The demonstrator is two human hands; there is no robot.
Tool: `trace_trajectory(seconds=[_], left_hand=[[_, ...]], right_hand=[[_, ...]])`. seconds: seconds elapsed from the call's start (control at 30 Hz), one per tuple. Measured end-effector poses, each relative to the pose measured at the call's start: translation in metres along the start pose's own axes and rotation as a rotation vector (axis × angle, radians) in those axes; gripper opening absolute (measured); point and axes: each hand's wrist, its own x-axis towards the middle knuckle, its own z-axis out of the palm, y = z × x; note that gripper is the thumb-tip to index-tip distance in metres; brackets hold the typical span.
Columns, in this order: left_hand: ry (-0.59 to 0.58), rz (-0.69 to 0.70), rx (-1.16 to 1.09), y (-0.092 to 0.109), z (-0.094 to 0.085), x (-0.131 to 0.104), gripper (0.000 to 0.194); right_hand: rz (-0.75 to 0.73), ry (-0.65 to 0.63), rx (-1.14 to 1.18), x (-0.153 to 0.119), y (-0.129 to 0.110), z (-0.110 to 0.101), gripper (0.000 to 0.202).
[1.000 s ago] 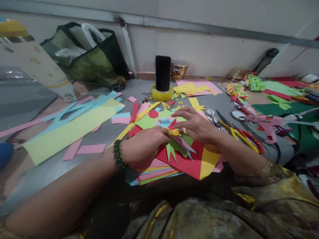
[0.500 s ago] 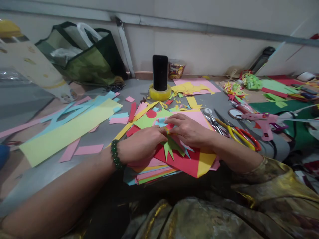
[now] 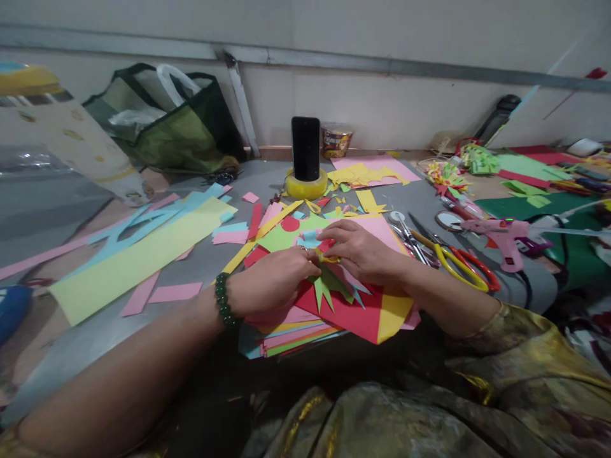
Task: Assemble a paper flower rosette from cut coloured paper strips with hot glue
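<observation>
Between my hands is a layered paper bow (image 3: 325,294); its green, pink and blue tails have pointed, notched ends. My left hand (image 3: 274,277), wearing a green bead bracelet, is closed, its fingers gripping the bow's middle from the left. From the other side my right hand (image 3: 365,251) pinches the bow, fingers bent, partly covering its light blue and red parts. A bit of yellow paper (image 3: 330,259) shows between the fingertips. Beneath lies a red sheet (image 3: 356,312) on a stack of coloured paper (image 3: 300,338). The fingertips' exact hold is partly hidden.
Right of my hands lie scissors (image 3: 465,267) with yellow and red handles and a pink glue gun (image 3: 508,235). A phone (image 3: 306,149) stands in a yellow tape roll (image 3: 307,184). Paper strips (image 3: 143,257) spread on the left, near a green bag (image 3: 191,127).
The view has tilted slightly, so the surroundings sit a little lower. Both hands stay on the bow, and slightly more yellow paper shows between the fingertips.
</observation>
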Motion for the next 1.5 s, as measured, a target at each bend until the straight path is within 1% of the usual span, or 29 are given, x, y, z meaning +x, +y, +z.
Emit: trace_trajectory(seconds=[0.07,0.17,0.23,0.33,0.4,0.5,0.53,0.57,0.67,0.73,0.77,0.83,0.93,1.0,1.03,1.07,1.13,1.2,1.27,1.33,1.4,1.5], left_hand=[[0.007,0.012,-0.018,-0.001,0.001,0.000,0.033],[0.001,0.002,-0.026,-0.002,0.002,0.000,0.033],[-0.010,-0.005,-0.010,-0.002,0.002,0.000,0.033],[-0.014,0.012,-0.009,-0.001,0.001,-0.001,0.033],[-0.014,0.022,-0.020,0.000,0.000,-0.001,0.034],[-0.021,0.008,-0.021,0.000,-0.001,-0.001,0.035],[-0.024,-0.001,-0.024,0.001,-0.001,-0.001,0.036],[-0.028,-0.009,-0.032,0.001,-0.002,-0.001,0.037],[-0.036,-0.015,-0.064,0.002,-0.004,-0.001,0.039],[-0.030,-0.020,-0.075,0.003,-0.005,-0.001,0.040],[-0.030,-0.026,-0.077,0.002,-0.005,-0.001,0.039],[-0.032,-0.040,-0.074,0.001,-0.006,-0.001,0.035],[-0.022,-0.048,-0.087,-0.001,-0.008,0.001,0.032],[0.043,-0.083,-0.112,-0.004,-0.010,0.001,0.031],[0.095,-0.119,-0.121,-0.006,-0.011,0.001,0.030],[0.152,-0.166,-0.122,-0.008,-0.012,0.001,0.029],[0.245,-0.264,-0.109,-0.013,-0.013,0.000,0.029],[0.287,-0.333,-0.090,-0.019,-0.012,0.000,0.031],[0.288,-0.367,-0.077,-0.024,-0.010,0.000,0.034],[0.277,-0.401,-0.063,-0.027,-0.008,0.001,0.038],[0.255,-0.441,-0.056,-0.029,-0.007,0.001,0.044],[0.201,-0.507,-0.093,-0.029,-0.006,0.002,0.049]], right_hand=[[0.007,0.033,0.024,-0.001,0.001,0.001,0.031],[-0.024,-0.011,0.004,-0.001,0.002,0.003,0.027],[-0.054,-0.014,-0.013,-0.001,0.003,0.003,0.026],[-0.053,0.092,0.004,-0.002,0.006,0.002,0.030],[-0.032,0.125,0.016,-0.003,0.007,0.001,0.035],[-0.030,0.074,0.048,-0.004,0.009,0.000,0.034],[-0.023,0.088,0.076,-0.005,0.009,-0.001,0.034],[-0.005,0.129,0.110,-0.005,0.010,-0.001,0.035],[0.090,0.325,0.223,-0.006,0.014,-0.003,0.038],[0.192,0.392,0.299,-0.005,0.018,-0.003,0.032],[0.270,0.394,0.333,-0.004,0.019,-0.002,0.025],[0.467,0.344,0.371,0.000,0.020,-0.001,0.014],[0.741,0.183,0.342,0.005,0.018,0.001,0.018],[0.844,0.077,0.329,0.007,0.016,0.000,0.018],[0.873,0.040,0.339,0.008,0.015,0.000,0.020],[0.889,0.022,0.359,0.009,0.014,0.000,0.023],[0.890,0.027,0.435,0.010,0.013,0.001,0.027],[0.882,0.065,0.568,0.012,0.014,0.004,0.027],[0.874,0.101,0.691,0.014,0.016,0.008,0.027],[0.870,0.129,0.739,0.016,0.018,0.011,0.028],[0.861,0.159,0.709,0.018,0.020,0.013,0.025],[0.847,0.188,0.659,0.019,0.020,0.014,0.013]])
